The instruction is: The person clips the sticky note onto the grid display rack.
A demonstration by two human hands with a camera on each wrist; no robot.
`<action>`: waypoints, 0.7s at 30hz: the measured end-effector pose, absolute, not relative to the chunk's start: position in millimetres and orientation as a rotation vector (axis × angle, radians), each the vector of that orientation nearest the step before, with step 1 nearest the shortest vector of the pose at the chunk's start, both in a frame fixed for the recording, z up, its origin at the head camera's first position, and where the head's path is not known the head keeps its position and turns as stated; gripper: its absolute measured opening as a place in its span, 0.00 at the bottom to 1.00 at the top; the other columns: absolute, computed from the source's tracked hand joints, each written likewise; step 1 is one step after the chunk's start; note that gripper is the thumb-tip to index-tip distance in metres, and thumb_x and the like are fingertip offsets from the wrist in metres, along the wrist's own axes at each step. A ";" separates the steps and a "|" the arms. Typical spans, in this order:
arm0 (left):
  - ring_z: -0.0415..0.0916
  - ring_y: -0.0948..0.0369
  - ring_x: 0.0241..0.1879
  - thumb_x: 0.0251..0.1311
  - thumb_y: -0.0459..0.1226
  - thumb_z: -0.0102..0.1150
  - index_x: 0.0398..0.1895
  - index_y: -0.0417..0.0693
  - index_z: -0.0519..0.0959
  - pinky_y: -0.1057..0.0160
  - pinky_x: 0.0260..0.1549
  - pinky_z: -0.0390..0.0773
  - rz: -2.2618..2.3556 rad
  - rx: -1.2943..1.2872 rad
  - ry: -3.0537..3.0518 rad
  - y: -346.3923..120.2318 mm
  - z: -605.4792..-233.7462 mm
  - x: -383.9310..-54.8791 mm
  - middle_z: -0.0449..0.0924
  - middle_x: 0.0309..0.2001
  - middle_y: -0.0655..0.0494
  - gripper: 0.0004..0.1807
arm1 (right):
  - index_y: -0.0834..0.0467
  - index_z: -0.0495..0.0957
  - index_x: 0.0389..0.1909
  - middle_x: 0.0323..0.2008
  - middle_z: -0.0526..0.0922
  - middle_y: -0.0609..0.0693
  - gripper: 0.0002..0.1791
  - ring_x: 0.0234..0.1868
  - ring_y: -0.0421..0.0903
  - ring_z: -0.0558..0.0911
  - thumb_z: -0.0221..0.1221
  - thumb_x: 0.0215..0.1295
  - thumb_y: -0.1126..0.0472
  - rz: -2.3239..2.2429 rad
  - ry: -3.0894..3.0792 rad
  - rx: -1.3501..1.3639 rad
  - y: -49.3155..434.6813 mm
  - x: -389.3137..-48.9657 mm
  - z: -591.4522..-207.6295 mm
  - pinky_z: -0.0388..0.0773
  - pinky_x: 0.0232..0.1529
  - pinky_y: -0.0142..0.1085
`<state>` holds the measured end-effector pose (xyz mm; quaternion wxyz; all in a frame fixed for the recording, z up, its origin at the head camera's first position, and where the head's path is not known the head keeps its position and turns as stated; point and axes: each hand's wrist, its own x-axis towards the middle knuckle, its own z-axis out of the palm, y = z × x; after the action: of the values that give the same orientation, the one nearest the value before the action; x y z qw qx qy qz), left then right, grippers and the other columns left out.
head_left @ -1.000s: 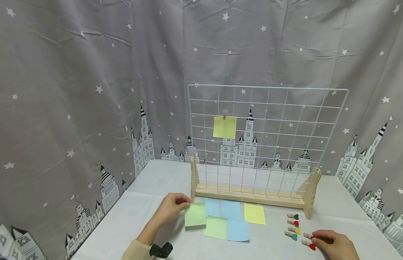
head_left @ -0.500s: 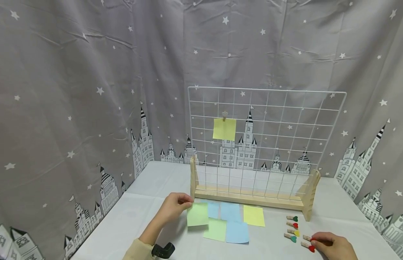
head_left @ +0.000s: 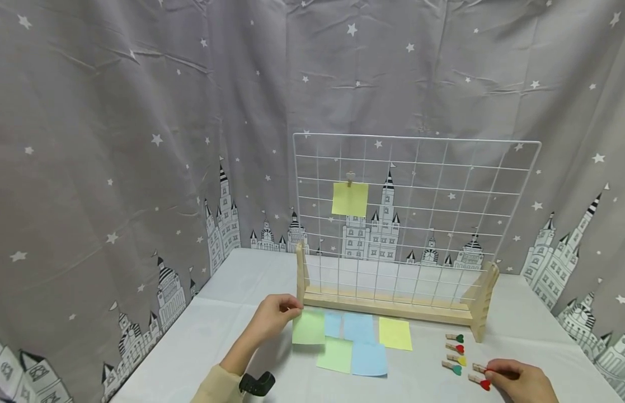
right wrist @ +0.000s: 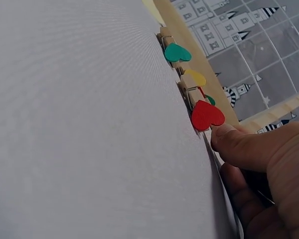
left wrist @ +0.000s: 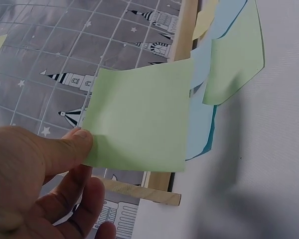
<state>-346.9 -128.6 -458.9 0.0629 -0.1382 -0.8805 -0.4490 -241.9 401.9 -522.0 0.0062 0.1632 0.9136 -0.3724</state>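
Observation:
My left hand (head_left: 274, 319) pinches a light green sticky note (left wrist: 139, 119) by one edge, thumb on its face, held up off the table. In the head view it overlaps a blue sticky note (head_left: 333, 324). Beside it lie another green note (head_left: 334, 355), two more blue notes (head_left: 359, 327) and a yellow note (head_left: 395, 334). At the right, my right hand (head_left: 521, 380) pinches the heart end of a small wooden clothespin (head_left: 479, 367); fingers mostly cover its red heart. Just in front lies another clothespin with a red heart (head_left: 485, 384).
A white wire grid (head_left: 433, 196) stands in a wooden base (head_left: 388, 308) behind the notes. A yellow note (head_left: 349, 200) hangs on it from a clothespin (head_left: 349, 178). Several heart clothespins, including a yellow one (head_left: 457, 360), lie left of my right hand. A grey curtain (head_left: 141, 196) hangs behind.
My left hand has carried the green sticky note slightly right and up, further over the blue note. The right hand stays at the same clothespin with almost no movement.

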 end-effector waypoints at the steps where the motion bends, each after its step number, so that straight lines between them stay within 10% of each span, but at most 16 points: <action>1: 0.76 0.63 0.33 0.64 0.35 0.68 0.36 0.45 0.87 0.65 0.31 0.74 -1.355 -0.428 -2.656 -128.2 -458.8 -347.0 0.86 0.35 0.58 0.02 | 0.64 0.87 0.44 0.32 0.88 0.48 0.28 0.34 0.43 0.80 0.75 0.55 0.43 -1.174 2.853 0.516 402.5 -242.7 -522.6 0.80 0.39 0.44; 21: 0.77 0.62 0.37 0.68 0.35 0.64 0.36 0.50 0.85 0.61 0.36 0.76 -1.403 -0.511 -2.652 -122.8 -457.4 -348.9 0.86 0.37 0.58 0.03 | 0.63 0.86 0.45 0.34 0.88 0.50 0.19 0.36 0.46 0.80 0.72 0.63 0.52 -1.191 2.841 0.567 399.8 -243.2 -512.4 0.77 0.41 0.46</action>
<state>-348.9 -122.8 -457.4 0.0493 -0.1677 -0.8703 -0.4605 -243.2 399.8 -512.4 0.0047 0.1809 0.9070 -0.3802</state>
